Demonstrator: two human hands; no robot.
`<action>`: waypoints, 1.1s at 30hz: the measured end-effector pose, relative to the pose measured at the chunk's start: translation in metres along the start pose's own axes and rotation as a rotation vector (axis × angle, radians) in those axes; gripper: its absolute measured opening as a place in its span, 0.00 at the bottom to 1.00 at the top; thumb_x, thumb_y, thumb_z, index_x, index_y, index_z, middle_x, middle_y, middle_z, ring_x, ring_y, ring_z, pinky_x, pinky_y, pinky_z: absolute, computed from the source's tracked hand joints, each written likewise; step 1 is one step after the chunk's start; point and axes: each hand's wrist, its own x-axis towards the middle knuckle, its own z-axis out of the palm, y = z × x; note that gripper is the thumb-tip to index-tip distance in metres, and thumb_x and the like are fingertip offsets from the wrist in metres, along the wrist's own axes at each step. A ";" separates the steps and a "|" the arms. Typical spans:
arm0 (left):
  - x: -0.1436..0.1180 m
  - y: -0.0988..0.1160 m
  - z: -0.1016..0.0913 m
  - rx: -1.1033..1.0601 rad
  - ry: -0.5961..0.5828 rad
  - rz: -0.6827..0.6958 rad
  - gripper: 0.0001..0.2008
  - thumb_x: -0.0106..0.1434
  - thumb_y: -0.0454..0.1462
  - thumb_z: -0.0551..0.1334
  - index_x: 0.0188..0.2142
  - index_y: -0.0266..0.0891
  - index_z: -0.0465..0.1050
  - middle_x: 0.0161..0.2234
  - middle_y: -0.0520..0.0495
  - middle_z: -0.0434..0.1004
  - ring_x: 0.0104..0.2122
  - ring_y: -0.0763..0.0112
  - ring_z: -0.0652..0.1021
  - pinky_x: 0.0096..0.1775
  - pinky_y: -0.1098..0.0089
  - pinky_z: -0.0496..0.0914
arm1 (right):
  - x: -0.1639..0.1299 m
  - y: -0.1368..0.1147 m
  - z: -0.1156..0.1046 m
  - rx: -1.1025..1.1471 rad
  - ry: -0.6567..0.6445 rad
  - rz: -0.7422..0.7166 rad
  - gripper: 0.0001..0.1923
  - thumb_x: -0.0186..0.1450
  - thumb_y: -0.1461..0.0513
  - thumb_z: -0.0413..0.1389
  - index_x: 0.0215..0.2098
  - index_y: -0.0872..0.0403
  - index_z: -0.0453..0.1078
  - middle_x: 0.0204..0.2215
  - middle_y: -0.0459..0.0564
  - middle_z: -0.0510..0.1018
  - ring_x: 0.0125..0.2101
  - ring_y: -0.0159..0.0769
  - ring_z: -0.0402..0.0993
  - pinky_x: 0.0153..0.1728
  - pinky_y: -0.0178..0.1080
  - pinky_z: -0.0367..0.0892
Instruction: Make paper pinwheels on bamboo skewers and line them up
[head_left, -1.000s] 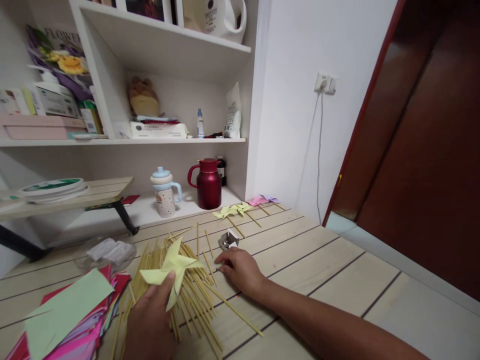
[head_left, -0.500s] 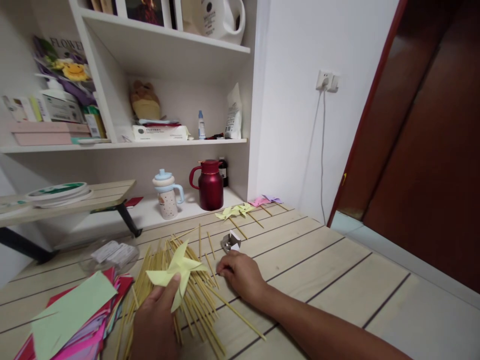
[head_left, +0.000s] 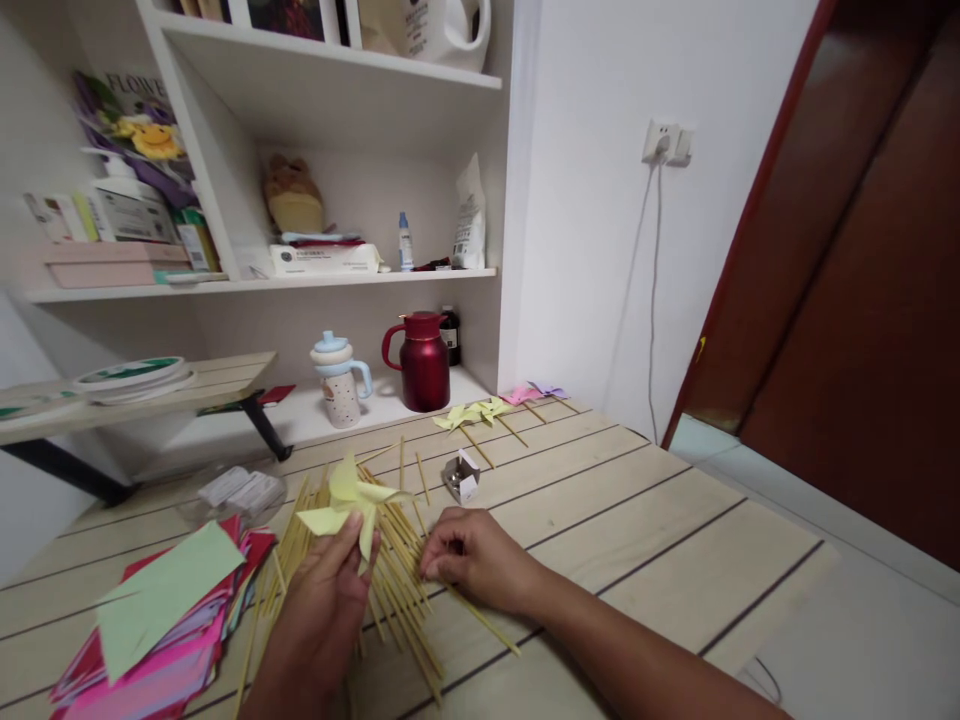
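Between the two hands sits the work: the left hand (head_left: pixel 324 600) pinches a pale yellow pinwheel (head_left: pixel 352 497) by its centre, thumb and fingers closed on the folded paper, holding it just above the sticks (head_left: pixel 390 580). The right hand (head_left: pixel 469 555) is curled low on the table (head_left: pixel 637 520), fingertips down among the sticks; they seem to be closing on something small, a stick or a pin, but I cannot tell whether anything is held.

By my reading the folding is done, since all four vanes are bent to the middle, while the mounting is not: this pinwheel has no stick. Well beyond the right hand lie finished ones, two yellow pinwheels (head_left: pixel 474 415) and a pink pair (head_left: pixel 534 393), each on its stick. So a few are complete, this one is halfway, and plenty is left: a thick fan of sticks under both hands and a stack of paper (head_left: pixel 161 625), green sheet on top of pinks and reds, just outside the left hand.

Just past the right fingertips stands a small open box (head_left: pixel 461 478), contents too small to make out. A clear plastic packet (head_left: pixel 240 492) lies beyond the left hand. Further back, a mug (head_left: pixel 339 380) and a red flask (head_left: pixel 424 362) stand on the low shelf, well out of reach. The loose sticks are the nuisance: they cross one another right where the fingers are picking.
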 end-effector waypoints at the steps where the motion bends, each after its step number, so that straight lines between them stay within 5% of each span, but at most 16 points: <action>1: 0.002 -0.002 0.003 -0.045 0.007 -0.051 0.11 0.60 0.22 0.60 0.29 0.35 0.77 0.30 0.50 0.81 0.29 0.76 0.80 0.35 0.75 0.77 | -0.002 -0.001 0.001 0.041 -0.021 0.014 0.04 0.53 0.69 0.64 0.26 0.54 0.80 0.26 0.45 0.76 0.29 0.33 0.71 0.33 0.34 0.65; 8: 0.012 -0.006 0.020 -0.272 0.109 -0.236 0.11 0.67 0.25 0.54 0.34 0.36 0.71 0.29 0.55 0.78 0.27 0.84 0.79 0.35 0.82 0.76 | 0.001 -0.013 0.010 0.247 0.059 0.035 0.03 0.55 0.63 0.63 0.27 0.56 0.77 0.22 0.44 0.74 0.24 0.30 0.67 0.29 0.34 0.63; 15: 0.000 -0.027 0.033 -0.371 0.001 -0.436 0.03 0.66 0.30 0.60 0.39 0.32 0.72 0.34 0.51 0.77 0.29 0.78 0.78 0.29 0.75 0.76 | -0.005 -0.018 0.015 0.146 0.130 -0.095 0.05 0.55 0.69 0.63 0.28 0.54 0.81 0.25 0.44 0.73 0.30 0.32 0.68 0.33 0.34 0.61; 26: -0.002 -0.031 0.031 -0.514 -0.089 -0.430 0.09 0.69 0.31 0.55 0.36 0.33 0.73 0.28 0.47 0.78 0.26 0.79 0.79 0.29 0.79 0.75 | -0.011 -0.014 0.030 -0.070 0.044 -0.328 0.08 0.61 0.71 0.62 0.34 0.52 0.80 0.30 0.47 0.78 0.35 0.33 0.73 0.39 0.34 0.66; 33: -0.006 -0.026 0.030 -0.516 -0.102 -0.455 0.07 0.69 0.31 0.56 0.35 0.34 0.72 0.28 0.47 0.80 0.25 0.77 0.80 0.30 0.78 0.76 | -0.013 -0.017 0.031 -0.149 0.083 -0.354 0.11 0.60 0.70 0.63 0.40 0.52 0.80 0.30 0.47 0.77 0.31 0.32 0.73 0.34 0.32 0.67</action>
